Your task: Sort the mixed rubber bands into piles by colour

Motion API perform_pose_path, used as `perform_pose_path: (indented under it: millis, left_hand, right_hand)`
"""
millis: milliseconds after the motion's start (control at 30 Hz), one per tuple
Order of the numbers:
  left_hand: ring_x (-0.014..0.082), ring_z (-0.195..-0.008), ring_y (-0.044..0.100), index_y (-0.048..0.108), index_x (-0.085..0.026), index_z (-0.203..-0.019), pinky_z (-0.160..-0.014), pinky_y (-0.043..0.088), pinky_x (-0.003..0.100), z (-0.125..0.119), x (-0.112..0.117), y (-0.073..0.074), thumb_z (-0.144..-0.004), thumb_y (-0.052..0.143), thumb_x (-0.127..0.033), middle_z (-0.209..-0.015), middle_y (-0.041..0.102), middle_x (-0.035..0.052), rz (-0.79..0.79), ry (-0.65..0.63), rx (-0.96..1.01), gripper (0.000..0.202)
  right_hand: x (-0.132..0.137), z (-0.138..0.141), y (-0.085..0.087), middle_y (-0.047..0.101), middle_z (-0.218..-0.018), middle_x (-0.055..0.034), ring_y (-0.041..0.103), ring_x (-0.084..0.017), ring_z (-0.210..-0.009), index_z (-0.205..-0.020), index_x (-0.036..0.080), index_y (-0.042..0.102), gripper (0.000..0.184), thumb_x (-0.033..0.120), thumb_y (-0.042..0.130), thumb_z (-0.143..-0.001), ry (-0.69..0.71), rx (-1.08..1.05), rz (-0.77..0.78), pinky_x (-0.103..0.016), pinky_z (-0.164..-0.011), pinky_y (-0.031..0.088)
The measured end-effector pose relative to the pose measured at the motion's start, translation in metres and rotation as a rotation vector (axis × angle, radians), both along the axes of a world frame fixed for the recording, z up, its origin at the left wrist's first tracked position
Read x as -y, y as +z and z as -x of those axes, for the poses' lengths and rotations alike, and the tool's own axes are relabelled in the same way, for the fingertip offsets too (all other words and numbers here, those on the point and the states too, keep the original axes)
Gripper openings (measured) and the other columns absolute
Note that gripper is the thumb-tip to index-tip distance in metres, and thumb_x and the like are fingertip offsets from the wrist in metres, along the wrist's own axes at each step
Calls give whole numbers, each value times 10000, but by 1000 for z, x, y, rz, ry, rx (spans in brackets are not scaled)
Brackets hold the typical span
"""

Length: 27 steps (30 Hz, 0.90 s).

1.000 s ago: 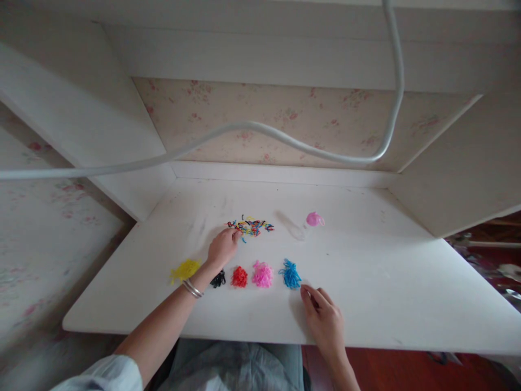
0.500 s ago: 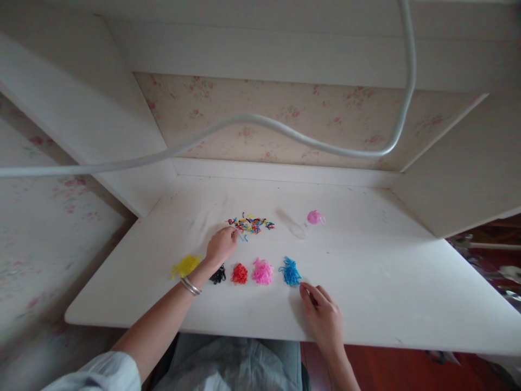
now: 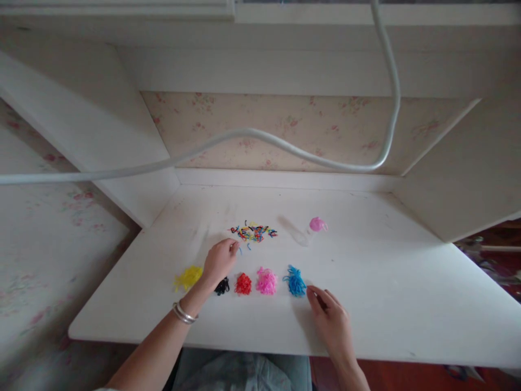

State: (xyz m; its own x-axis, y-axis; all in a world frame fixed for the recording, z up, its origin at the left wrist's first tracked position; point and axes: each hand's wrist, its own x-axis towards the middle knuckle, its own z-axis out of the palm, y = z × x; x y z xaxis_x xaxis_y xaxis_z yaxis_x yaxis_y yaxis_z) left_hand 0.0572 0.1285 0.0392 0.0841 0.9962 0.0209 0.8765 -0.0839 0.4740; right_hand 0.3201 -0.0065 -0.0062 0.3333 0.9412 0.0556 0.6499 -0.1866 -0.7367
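My left hand (image 3: 221, 258) pinches thumb and forefinger together just in front of a mixed heap of small coloured rubber bands (image 3: 254, 233). A thin blue band (image 3: 240, 251) shows beside its fingertips; whether they hold one is too small to tell. Below that wrist, a black pile (image 3: 222, 286) is partly covered by the arm, and a yellow pile (image 3: 189, 277) sits to its left. At the right end of the row, my right hand (image 3: 331, 320) has closed fingertips at the edge of a blue pile (image 3: 296, 281). What they grip, if anything, is hidden.
Between the hands are a red pile (image 3: 243, 284) and a pink pile (image 3: 267, 281). Farther back, a clear item with a pink end (image 3: 317, 224) lies on the white desk (image 3: 386, 304). A pale cable (image 3: 252, 133) crosses in front of the view.
The view has tilted up slightly, so the desk sits lower in the picture. My left hand has drawn back a little from the mixed heap. My right hand stays beside the blue pile.
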Motion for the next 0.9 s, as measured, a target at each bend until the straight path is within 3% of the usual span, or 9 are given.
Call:
perform_pose_path:
  millis: [133, 267, 400, 533, 733, 833, 900]
  left_hand:
    - [135, -750, 617, 612, -190, -878, -653, 421, 218, 20, 30, 4, -904, 339, -391, -818, 681, 29, -12, 44, 62, 340]
    - [154, -748, 619, 594, -188, -847, -649, 435, 234, 27, 65, -1, -904, 323, -418, -804, 674, 44, 6, 84, 191, 360]
    - [164, -729, 613, 588, -201, -834, -655, 441, 250, 25, 88, -3, -901, 328, -413, -790, 666, 54, 14, 77, 251, 342]
    - [164, -739, 620, 583, -219, -844, -656, 447, 245, 25, 99, -5, -894, 354, -402, -806, 670, 55, 20, 49, 289, 298]
    - [164, -740, 626, 575, -237, -844, -654, 448, 249, 18, 102, -6, -902, 343, -420, -807, 667, 54, 54, -44, 271, 301]
    - [165, -767, 630, 586, -245, -830, -663, 446, 243, 6, 97, 0, -908, 332, -404, -819, 666, 56, 69, -129, 264, 309]
    - [166, -763, 628, 592, -242, -805, -662, 443, 246, -5, 90, 7, -906, 340, -381, -805, 666, 55, 84, -181, 244, 306]
  right_hand:
    - [-32, 28, 30, 639, -760, -25, 560, -124, -604, -967, 235, 677, 365, 450, 400, -868, 192, 104, -20, -222, -586, 400]
    - [-74, 71, 53, 670, -849, -11, 599, -141, -668, -1040, 300, 646, 306, 391, 409, -868, 342, 283, 98, -238, -600, 387]
    - [-112, 104, 50, 662, -1008, -47, 622, -197, -831, -1044, 278, 631, 283, 374, 436, -863, 405, 460, 202, -276, -671, 404]
    - [-134, 123, 38, 660, -986, -99, 624, -214, -860, -975, 194, 638, 253, 302, 435, -869, 406, 501, 226, -295, -709, 418]
    - [-135, 128, 40, 658, -962, -95, 631, -196, -821, -902, 178, 649, 274, 236, 381, -886, 395, 488, 213, -273, -685, 418]
    - [-118, 107, 47, 660, -942, -49, 618, -165, -797, -901, 222, 651, 307, 277, 349, -902, 353, 401, 130, -245, -669, 410]
    - [-99, 82, 46, 662, -859, -29, 598, -138, -736, -889, 226, 657, 304, 329, 370, -895, 275, 206, 1, -223, -657, 407]
